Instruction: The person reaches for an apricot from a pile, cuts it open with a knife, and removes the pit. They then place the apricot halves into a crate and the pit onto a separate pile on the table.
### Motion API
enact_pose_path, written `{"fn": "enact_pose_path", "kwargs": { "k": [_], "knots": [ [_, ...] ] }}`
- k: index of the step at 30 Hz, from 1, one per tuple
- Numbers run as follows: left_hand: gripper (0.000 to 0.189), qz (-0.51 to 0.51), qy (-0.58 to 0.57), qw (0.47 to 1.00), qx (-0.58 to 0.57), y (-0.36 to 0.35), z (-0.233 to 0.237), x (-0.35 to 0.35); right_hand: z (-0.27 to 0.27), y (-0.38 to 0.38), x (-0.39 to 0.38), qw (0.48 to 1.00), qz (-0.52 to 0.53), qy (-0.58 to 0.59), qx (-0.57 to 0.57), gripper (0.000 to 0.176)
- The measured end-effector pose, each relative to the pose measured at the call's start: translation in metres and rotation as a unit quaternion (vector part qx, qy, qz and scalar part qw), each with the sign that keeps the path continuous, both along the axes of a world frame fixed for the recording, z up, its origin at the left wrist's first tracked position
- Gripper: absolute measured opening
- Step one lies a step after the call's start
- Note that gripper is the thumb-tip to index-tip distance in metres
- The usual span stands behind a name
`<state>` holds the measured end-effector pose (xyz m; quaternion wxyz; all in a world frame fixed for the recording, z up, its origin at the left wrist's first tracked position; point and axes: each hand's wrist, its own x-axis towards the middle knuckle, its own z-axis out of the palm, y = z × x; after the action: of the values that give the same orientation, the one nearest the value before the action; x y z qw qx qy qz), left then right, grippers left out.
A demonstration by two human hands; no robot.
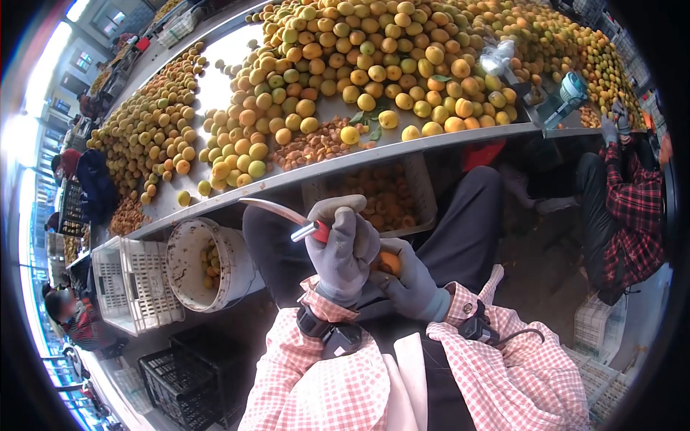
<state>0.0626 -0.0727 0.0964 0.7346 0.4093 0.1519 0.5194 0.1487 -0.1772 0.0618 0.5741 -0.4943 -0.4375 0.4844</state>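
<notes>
Pink checked sleeves (316, 373) lead to the left hand (341, 248), wrapped round a red-handled knife (285, 211), and, close beside it, the right hand (415, 284), wrapped round an orange fruit (389, 263) in front of the counter's near edge (431, 144). Cutting seems the step now; the next move likely calls for a firm hold and a careful knife.
</notes>
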Motion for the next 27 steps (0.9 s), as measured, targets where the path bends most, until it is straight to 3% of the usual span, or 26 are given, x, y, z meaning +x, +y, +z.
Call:
{"fn": "enact_pose_path", "kwargs": {
  "k": [4, 5, 6, 7, 9, 10, 12, 15, 19, 22, 27],
  "knots": [
    [0.02, -0.014, 0.031, 0.996, -0.087, 0.001, -0.003, -0.002, -0.005, 0.005, 0.008, 0.995, 0.025, -0.07, 0.059, 0.043],
    [0.02, -0.013, 0.053, 0.992, -0.115, 0.0, -0.005, -0.002, 0.002, 0.005, 0.01, 0.994, 0.05, 0.074, -0.058, 0.044],
    [0.02, -0.013, 0.053, 0.992, -0.115, -0.001, -0.005, -0.001, 0.006, 0.005, 0.011, 0.958, 0.072, 0.215, -0.173, 0.045],
    [0.019, -0.004, 0.089, 0.99, -0.109, -0.003, -0.004, 0.001, 0.003, 0.005, 0.01, 0.959, 0.072, 0.215, -0.172, 0.045],
    [0.018, 0.005, 0.127, 0.987, -0.104, -0.004, -0.002, 0.001, -0.009, 0.002, 0.005, 0.995, 0.039, 0.037, -0.082, 0.047],
    [0.018, 0.008, 0.121, 0.987, -0.106, -0.002, 0.001, 0.001, -0.01, 0.003, 0.005, 0.995, 0.038, 0.037, -0.083, 0.047],
    [0.019, 0.009, 0.103, 0.989, -0.107, -0.003, 0.005, 0.0, -0.01, 0.003, 0.005, 0.981, -0.011, -0.181, 0.074, 0.048],
    [0.016, 0.013, 0.052, 0.994, -0.095, -0.005, 0.009, 0.002, -0.003, 0.007, 0.008, 0.97, 0.003, -0.21, 0.119, 0.05],
    [0.018, 0.021, 0.071, 0.992, -0.099, -0.002, 0.012, 0.005, -0.015, 0.013, 0.014, 0.942, -0.017, -0.292, 0.164, 0.058],
    [0.02, 0.017, 0.103, 0.985, -0.137, 0.002, 0.008, 0.006, -0.023, 0.015, 0.017, 0.936, -0.003, -0.324, 0.137, 0.056],
    [0.02, 0.011, 0.102, 0.967, -0.231, 0.009, 0.001, 0.014, -0.026, 0.021, 0.031, 0.891, 0.0, -0.41, 0.195, 0.045]
  ]
}}
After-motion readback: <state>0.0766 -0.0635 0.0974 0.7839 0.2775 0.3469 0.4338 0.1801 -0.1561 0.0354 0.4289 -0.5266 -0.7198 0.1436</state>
